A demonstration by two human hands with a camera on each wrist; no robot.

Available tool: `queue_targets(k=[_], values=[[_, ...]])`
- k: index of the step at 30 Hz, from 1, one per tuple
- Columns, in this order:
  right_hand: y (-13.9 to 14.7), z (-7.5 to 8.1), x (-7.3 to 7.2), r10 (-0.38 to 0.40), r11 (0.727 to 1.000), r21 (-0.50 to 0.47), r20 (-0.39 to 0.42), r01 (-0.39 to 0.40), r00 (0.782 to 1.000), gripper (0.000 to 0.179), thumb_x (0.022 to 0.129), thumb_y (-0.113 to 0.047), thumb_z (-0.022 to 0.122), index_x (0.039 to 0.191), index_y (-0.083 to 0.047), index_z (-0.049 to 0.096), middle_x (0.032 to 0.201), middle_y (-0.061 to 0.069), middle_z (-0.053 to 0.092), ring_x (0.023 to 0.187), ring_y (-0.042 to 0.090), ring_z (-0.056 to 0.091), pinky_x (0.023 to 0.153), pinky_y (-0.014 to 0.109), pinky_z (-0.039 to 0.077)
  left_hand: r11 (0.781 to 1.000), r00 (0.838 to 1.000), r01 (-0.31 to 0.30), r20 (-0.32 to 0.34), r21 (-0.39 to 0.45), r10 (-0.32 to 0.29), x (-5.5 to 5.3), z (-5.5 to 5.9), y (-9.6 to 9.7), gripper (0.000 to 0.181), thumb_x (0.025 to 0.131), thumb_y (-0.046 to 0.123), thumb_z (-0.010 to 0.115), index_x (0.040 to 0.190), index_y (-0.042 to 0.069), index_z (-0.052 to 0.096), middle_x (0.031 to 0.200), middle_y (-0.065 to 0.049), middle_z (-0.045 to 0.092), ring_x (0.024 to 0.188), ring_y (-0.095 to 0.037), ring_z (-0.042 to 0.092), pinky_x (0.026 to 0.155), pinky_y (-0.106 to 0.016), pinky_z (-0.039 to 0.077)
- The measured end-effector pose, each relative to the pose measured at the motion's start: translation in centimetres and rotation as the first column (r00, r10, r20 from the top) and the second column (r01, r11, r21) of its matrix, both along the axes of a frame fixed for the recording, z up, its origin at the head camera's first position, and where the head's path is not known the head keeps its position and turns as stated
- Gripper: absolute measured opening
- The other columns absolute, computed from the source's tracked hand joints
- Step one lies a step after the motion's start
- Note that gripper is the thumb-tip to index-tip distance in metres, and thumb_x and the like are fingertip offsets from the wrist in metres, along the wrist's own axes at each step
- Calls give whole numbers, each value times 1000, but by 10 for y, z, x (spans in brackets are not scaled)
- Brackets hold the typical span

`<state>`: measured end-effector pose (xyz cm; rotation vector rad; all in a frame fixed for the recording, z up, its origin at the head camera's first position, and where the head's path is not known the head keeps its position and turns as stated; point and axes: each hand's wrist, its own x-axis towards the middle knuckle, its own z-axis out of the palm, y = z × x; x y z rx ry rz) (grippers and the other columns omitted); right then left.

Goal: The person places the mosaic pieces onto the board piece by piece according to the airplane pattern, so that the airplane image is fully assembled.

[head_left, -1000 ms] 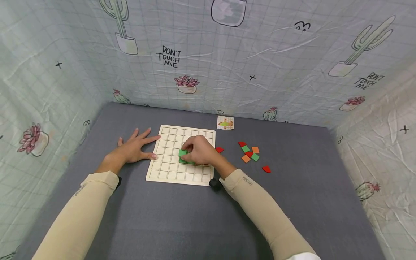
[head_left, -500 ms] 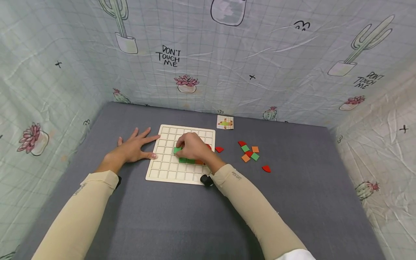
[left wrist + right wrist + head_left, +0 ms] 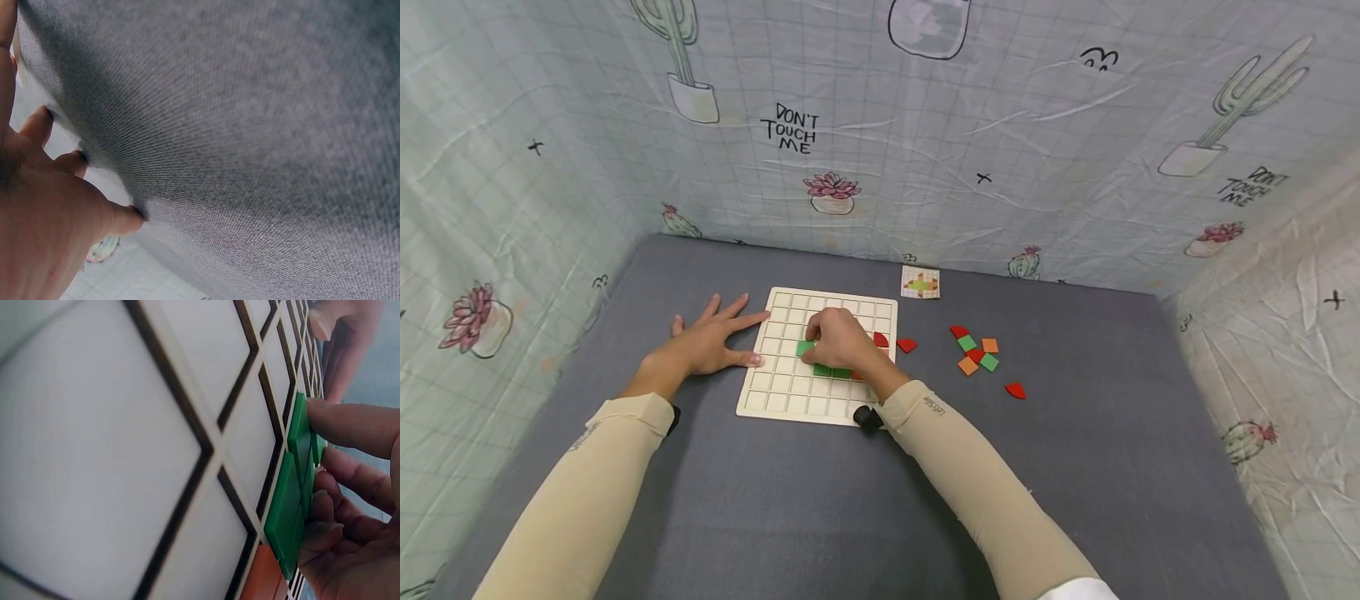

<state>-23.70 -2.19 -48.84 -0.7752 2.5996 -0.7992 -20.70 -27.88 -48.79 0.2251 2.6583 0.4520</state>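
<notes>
A cream grid board (image 3: 778, 387) lies on the dark grey table. My left hand (image 3: 711, 340) rests with spread fingers at its left edge, thumb and index fingertip on the rim; in the left wrist view, other fingertips touch the grey cloth. Over the board's middle, my right hand (image 3: 842, 337) pinches a green square tile (image 3: 805, 347) between thumb and index finger. Just below that hand sit more green tiles (image 3: 284, 506), side by side in the grid, with an orange tile (image 3: 261, 575) beside them. A red quarter-round tile (image 3: 881, 340) shows right of the knuckles.
Right of the board lie loose orange squares (image 3: 990, 345), green squares (image 3: 989, 362) and red quarter-rounds (image 3: 1015, 390). Another red piece (image 3: 907, 345) is close to the board's right edge. A small pattern card (image 3: 921, 282) lies behind, near the printed cloth wall (image 3: 895, 208).
My right hand has shifted left across the board with the green tile, uncovering green, orange and red tiles behind it. My left hand has stayed put.
</notes>
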Motion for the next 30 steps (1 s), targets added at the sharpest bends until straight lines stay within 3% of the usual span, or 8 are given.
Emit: queue_targets(k=[7, 15, 22, 26, 30], values=[[-2, 3, 2, -30, 998, 59, -11, 31, 999, 18, 85, -26, 86, 89, -13, 74, 98, 0, 75, 80, 12, 60, 72, 25, 50, 1000, 1000, -3, 6, -2, 3, -1, 0, -1, 96, 86, 73, 67, 166, 41, 24, 179, -7, 1, 161, -52, -8, 110, -90, -5], [-3, 3, 1, -50, 998, 38, -11, 51, 999, 20, 88, -27, 84, 89, -12, 72, 98, 1, 73, 78, 12, 57, 72, 24, 46, 1000, 1000, -3, 3, 0, 3, 1, 1, -1, 93, 88, 71, 67, 166, 41, 25, 179, -6, 0, 161, -51, -8, 111, -89, -5], [-2, 2, 1, -29, 999, 33, -17, 29, 999, 19, 88, -26, 84, 92, -12, 72, 94, 1, 70, 79, 13, 56, 72, 26, 46, 1000, 1000, -11, -5, 23, 11, 2, 0, -1, 98, 82, 79, 65, 165, 43, 26, 179, -6, 2, 161, -51, -7, 112, -89, -5], [4, 3, 0, -19, 999, -29, -15, 19, 1000, 15, 89, -23, 83, 95, -11, 75, 95, 2, 72, 82, 13, 60, 74, 25, 47, 1000, 1000, -6, -3, 21, 6, 1, 0, -1, 97, 84, 77, 66, 165, 43, 26, 179, -6, 1, 161, -51, -8, 111, -89, -5], [18, 3, -5, -50, 981, -187, 14, 52, 999, 5, 92, -13, 79, 91, -9, 79, 91, 6, 75, 78, 15, 61, 71, 23, 48, 1000, 1000, -3, -3, 17, 3, 0, -1, -2, 96, 86, 75, 67, 165, 42, 25, 179, -5, 0, 161, -51, -9, 110, -90, -7]])
